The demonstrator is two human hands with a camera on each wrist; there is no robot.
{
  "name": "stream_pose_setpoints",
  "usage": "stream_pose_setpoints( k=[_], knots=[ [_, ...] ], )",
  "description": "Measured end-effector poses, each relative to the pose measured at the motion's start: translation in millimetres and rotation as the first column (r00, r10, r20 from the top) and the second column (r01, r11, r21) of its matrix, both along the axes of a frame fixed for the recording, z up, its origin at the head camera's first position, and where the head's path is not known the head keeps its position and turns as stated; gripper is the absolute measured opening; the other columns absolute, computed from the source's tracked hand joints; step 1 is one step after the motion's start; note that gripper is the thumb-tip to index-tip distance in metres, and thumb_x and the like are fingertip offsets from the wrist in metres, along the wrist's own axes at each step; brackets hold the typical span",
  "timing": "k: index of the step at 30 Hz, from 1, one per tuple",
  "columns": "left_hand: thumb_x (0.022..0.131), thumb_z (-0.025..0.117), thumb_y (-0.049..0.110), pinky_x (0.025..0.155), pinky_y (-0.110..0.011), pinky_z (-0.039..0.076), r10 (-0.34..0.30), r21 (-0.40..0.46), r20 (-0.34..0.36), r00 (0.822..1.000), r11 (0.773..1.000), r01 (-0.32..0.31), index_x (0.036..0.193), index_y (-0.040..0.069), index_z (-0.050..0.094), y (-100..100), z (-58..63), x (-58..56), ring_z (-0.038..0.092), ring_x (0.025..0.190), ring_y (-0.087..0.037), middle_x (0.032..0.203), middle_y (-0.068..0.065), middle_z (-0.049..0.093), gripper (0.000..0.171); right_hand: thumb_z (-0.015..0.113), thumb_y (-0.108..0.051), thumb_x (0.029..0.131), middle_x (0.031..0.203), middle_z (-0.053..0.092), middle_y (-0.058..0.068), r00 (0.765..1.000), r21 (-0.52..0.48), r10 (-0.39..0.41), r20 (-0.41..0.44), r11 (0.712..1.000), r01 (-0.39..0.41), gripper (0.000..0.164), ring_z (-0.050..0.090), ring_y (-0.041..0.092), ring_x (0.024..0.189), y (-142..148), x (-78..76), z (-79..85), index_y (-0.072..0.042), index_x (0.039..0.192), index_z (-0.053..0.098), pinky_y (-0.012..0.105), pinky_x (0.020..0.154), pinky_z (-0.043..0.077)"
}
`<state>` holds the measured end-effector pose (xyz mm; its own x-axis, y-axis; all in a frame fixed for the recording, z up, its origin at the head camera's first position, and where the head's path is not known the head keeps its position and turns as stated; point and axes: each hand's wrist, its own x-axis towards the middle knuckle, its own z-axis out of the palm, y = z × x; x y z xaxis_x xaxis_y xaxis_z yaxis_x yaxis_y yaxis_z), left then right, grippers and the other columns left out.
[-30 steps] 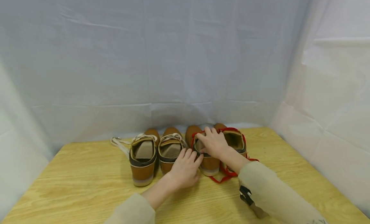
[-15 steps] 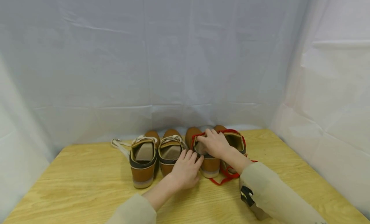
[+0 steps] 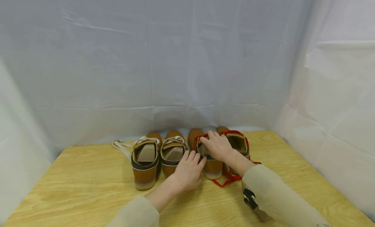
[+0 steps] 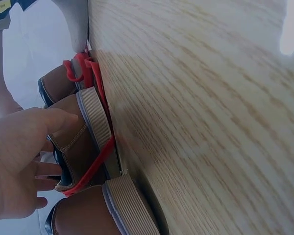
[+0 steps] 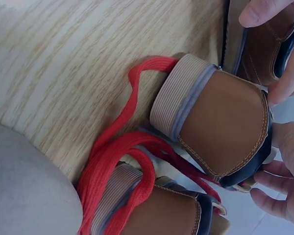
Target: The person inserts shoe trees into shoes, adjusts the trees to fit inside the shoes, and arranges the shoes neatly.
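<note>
In the head view, a brown shoe with red laces [image 3: 213, 168] stands on the table, its heel toward me. My right hand [image 3: 217, 146] lies over its opening, fingers bent down at the far and side rim and thumb inside by the collar. The right wrist view shows the same shoe [image 5: 225, 122] with those fingers around the collar's end. My left hand [image 3: 188, 171] reaches in between this shoe and its left neighbour, a brown shoe with white laces [image 3: 169, 170]. Its fingers are loosely extended, one fingertip at the red-laced shoe's dark collar.
A second white-laced shoe [image 3: 144, 175] stands at the left end, a second red-laced shoe [image 3: 238, 143] at the right end. Loose red lace [image 3: 224, 183] trails on the wooden table [image 3: 88, 181]; a white lace [image 3: 121, 147] lies left. White sheeting [image 3: 181, 74] hangs behind.
</note>
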<state>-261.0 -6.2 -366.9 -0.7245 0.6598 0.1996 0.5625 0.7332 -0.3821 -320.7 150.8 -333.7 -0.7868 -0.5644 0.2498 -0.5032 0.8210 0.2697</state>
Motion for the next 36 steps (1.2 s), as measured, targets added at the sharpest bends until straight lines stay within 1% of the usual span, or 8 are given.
stream_pose_setpoints(
  k=[4,11,14,17,21,27,31,36],
  knots=[
    [0.086,0.057,0.043,0.103,-0.042,0.027,0.004,-0.003,0.012,1.0,1.0,-0.004,0.136,0.015,0.046,0,1.4,0.0,0.038,0.119,-0.027,0.127,-0.01,0.045,0.057,0.074,-0.024,0.079,0.101,0.048,0.013,1.0,0.006,-0.008,0.012,1.0,0.008,0.036,0.054,0.028,0.083,0,-0.9,0.9,-0.015,0.108,0.054,0.042,0.064,0.048],
    [0.086,0.057,0.044,0.103,-0.043,0.026,0.005,-0.003,0.023,1.0,1.0,-0.005,0.136,0.016,0.045,1,1.7,-1.4,0.038,0.119,-0.027,0.127,-0.01,0.045,0.059,0.068,-0.028,0.085,0.109,0.052,0.013,0.998,-0.026,-0.047,0.048,0.999,0.048,0.034,0.056,0.029,0.085,0,4.8,5.6,-0.018,0.115,0.057,0.043,0.065,0.049],
    [0.086,0.057,0.046,0.103,-0.043,0.026,0.011,-0.007,0.024,1.0,1.0,-0.011,0.136,0.016,0.045,1,1.5,-2.1,0.037,0.119,-0.027,0.127,-0.01,0.045,0.06,0.064,-0.032,0.088,0.109,0.053,0.013,0.995,-0.023,-0.09,0.053,0.996,0.091,0.036,0.055,0.03,0.09,-2,9.5,7.0,-0.019,0.12,0.057,0.045,0.069,0.049],
    [0.085,0.058,0.048,0.103,-0.043,0.026,0.016,-0.01,0.027,1.0,1.0,-0.016,0.136,0.016,0.045,0,1.4,-2.2,0.037,0.12,-0.027,0.126,-0.009,0.045,0.061,0.059,-0.038,0.089,0.111,0.053,0.013,0.988,-0.004,-0.143,0.061,0.99,0.143,0.04,0.054,0.033,0.097,-4,15.6,8.0,-0.021,0.125,0.054,0.051,0.077,0.046],
    [0.085,0.058,0.049,0.103,-0.043,0.026,0.012,-0.01,0.03,0.999,1.0,-0.011,0.137,0.017,0.044,0,0.9,-2.0,0.037,0.12,-0.027,0.126,-0.009,0.045,0.064,0.056,-0.044,0.09,0.112,0.054,0.014,0.982,0.017,-0.186,0.039,0.982,0.186,0.042,0.054,0.036,0.101,-8,23.0,7.6,-0.02,0.124,0.054,0.057,0.083,0.041],
    [0.084,0.059,0.05,0.103,-0.043,0.026,0.003,-0.009,0.009,1.0,1.0,-0.003,0.137,0.017,0.045,1,-0.3,-2.2,0.037,0.119,-0.027,0.124,-0.009,0.045,0.065,0.056,-0.046,0.089,0.104,0.056,0.015,0.985,0.003,-0.172,-0.032,0.985,0.172,0.04,0.056,0.035,0.094,-8,25.9,2.6,-0.019,0.118,0.056,0.054,0.079,0.043],
    [0.083,0.059,0.049,0.102,-0.043,0.027,-0.002,-0.012,0.004,1.0,1.0,0.002,0.136,0.017,0.045,1,-0.8,-2.1,0.037,0.118,-0.027,0.124,-0.009,0.045,0.064,0.055,-0.045,0.09,0.1,0.056,0.015,0.988,-0.006,-0.148,-0.032,0.989,0.148,0.037,0.057,0.033,0.09,-5,25.4,0.3,-0.018,0.115,0.057,0.052,0.077,0.045],
    [0.083,0.06,0.048,0.102,-0.043,0.026,-0.006,-0.004,0.0,1.0,1.0,0.006,0.136,0.016,0.046,1,-1.6,-2.7,0.037,0.117,-0.027,0.123,-0.009,0.046,0.063,0.053,-0.045,0.091,0.103,0.058,0.015,0.989,-0.005,-0.144,-0.018,0.99,0.144,0.037,0.056,0.034,0.094,-5,25.8,2.0,-0.019,0.117,0.058,0.053,0.079,0.044]
  ],
)
